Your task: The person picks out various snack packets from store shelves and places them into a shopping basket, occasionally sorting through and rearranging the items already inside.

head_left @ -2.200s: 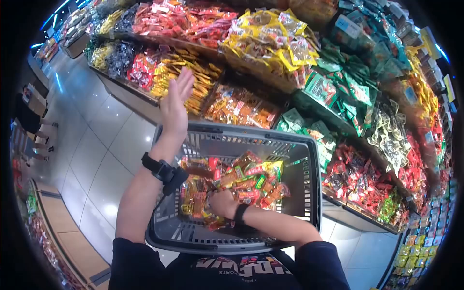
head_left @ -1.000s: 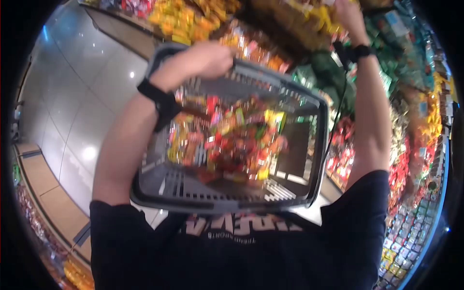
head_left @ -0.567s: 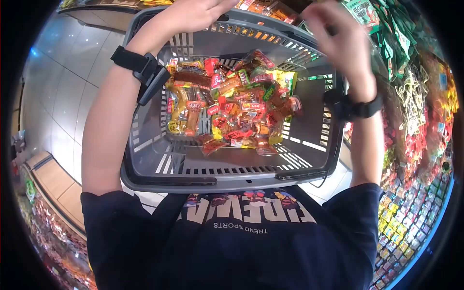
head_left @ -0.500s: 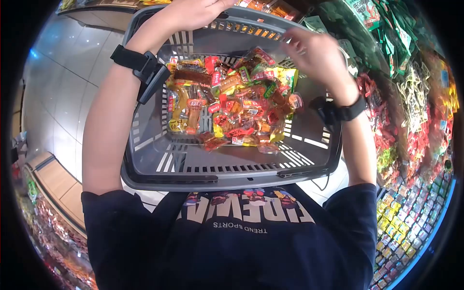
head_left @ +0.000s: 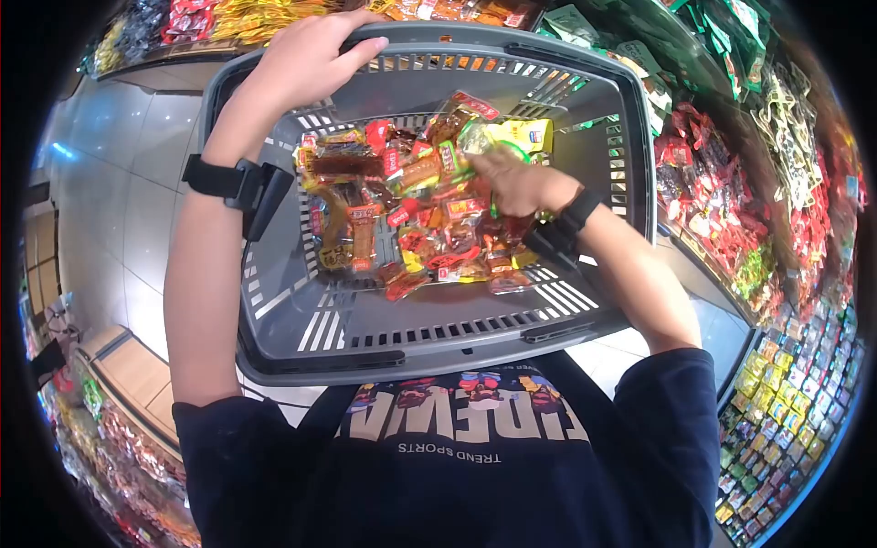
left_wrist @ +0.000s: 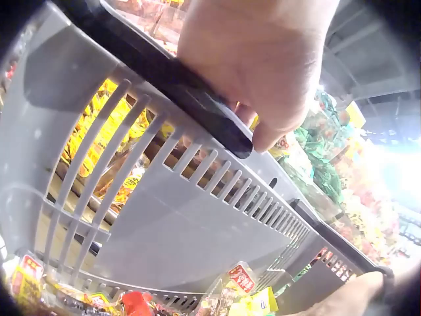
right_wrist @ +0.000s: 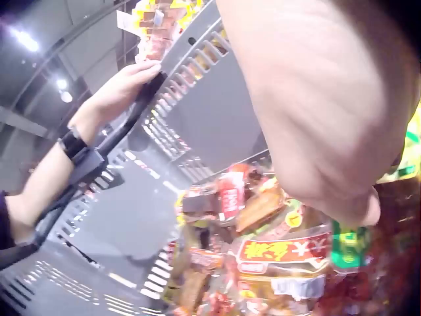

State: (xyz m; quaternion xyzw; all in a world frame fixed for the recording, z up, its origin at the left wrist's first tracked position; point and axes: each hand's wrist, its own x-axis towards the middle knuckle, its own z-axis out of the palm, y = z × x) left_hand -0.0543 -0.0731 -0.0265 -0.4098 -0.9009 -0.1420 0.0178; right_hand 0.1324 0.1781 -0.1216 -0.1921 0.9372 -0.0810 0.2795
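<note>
A grey plastic shopping basket [head_left: 301, 347] holds a pile of shiny wrapped snack packs [head_left: 365, 224], many with red labels. At its far left rim my left hand [head_left: 306, 59] grips the edge, fingers over the outer side and thumb lying along the top; the left wrist view shows it beside a black handle bar [left_wrist: 191, 95]. My right hand [head_left: 525, 183] reaches into the basket, low over the right half of the pile. A clear, pale-green snack pack [head_left: 475, 139] is at its fingertips, which are bent. In the right wrist view the back of the hand hides the fingers.
Shelf bins of bagged snacks run along the far side: yellow packs [head_left: 265, 18], green bags [head_left: 726, 41] and red packs [head_left: 708, 183]. A wooden-edged display [head_left: 137, 374] stands at left beyond the tiled floor [head_left: 119, 219]. Small packs [head_left: 786, 402] fill a rack at lower right.
My right hand went from inside the basket to the far shelf, came back over the right rim and is now down at the pile. My left hand moved onto the basket's far rim.
</note>
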